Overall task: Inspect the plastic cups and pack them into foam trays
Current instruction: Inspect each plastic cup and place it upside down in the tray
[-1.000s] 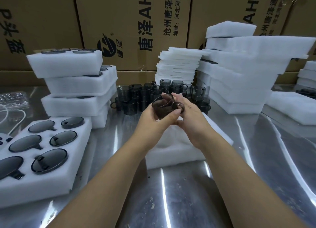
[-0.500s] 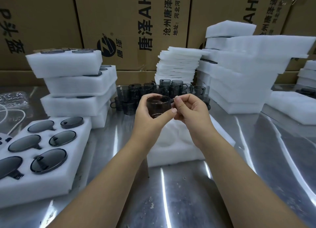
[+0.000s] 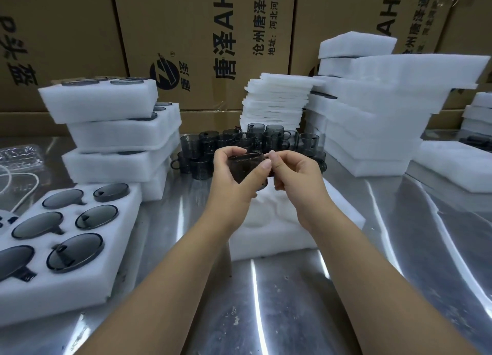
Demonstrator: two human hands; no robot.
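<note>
The cup [image 3: 240, 168] is no longer tipped with its mouth toward the camera as it was a second ago. It now sits level, with its rim showing as a thin dark oval. The right hand [image 3: 295, 180] has slid off the cup's far side and now pinches only its right edge. The thumb of the left hand [image 3: 230, 186] has crept higher across the near wall, covering more of it.

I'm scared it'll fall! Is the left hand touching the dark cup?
Touching. The head view shows the left hand curled round the dark cup, thumb pressed across its front.
</note>
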